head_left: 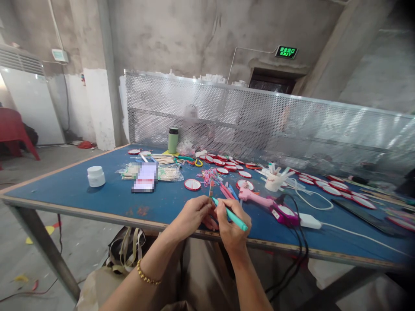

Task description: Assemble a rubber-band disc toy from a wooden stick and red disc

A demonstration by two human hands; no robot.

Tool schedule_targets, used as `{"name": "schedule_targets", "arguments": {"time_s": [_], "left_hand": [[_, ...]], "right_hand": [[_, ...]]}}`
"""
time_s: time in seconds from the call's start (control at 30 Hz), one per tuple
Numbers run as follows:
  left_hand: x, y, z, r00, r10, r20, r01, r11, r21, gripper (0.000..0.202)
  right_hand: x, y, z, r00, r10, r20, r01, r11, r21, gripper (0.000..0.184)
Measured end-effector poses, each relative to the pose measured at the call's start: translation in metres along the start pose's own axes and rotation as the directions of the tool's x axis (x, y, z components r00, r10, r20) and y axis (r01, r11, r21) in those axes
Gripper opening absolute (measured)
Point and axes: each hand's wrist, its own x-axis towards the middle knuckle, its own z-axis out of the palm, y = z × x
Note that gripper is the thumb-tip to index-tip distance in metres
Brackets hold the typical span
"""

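Observation:
My left hand (193, 214) is closed in a pinch on a thin wooden stick (210, 190) that points up over the near edge of the blue table (65, 185). My right hand (231, 224) grips a teal marker pen (231, 214), its tip against the stick near my left fingers. Both hands hover just above the table's front edge, close together. A gold bracelet (147, 276) is on my left wrist.
A pink glue gun (259, 201) with black cable lies right of my hands, beside a white adapter (309, 221). Several red-rimmed round discs (192, 184), coloured pens, a white jar (96, 176), a green flask (173, 140) and a cup of sticks (274, 181) lie about. A perforated metal screen (259, 121) backs the table.

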Motion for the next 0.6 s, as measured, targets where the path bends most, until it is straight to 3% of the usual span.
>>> {"name": "schedule_targets", "arguments": {"time_s": [0.6], "left_hand": [[0.0003,-0.0014,0.0004,1.000,0.013,-0.007,-0.013,0.999,0.039,0.029]], "right_hand": [[0.0022,-0.0002,0.0008,0.999,-0.012,0.042,0.011,0.999,0.033,0.014]]}}
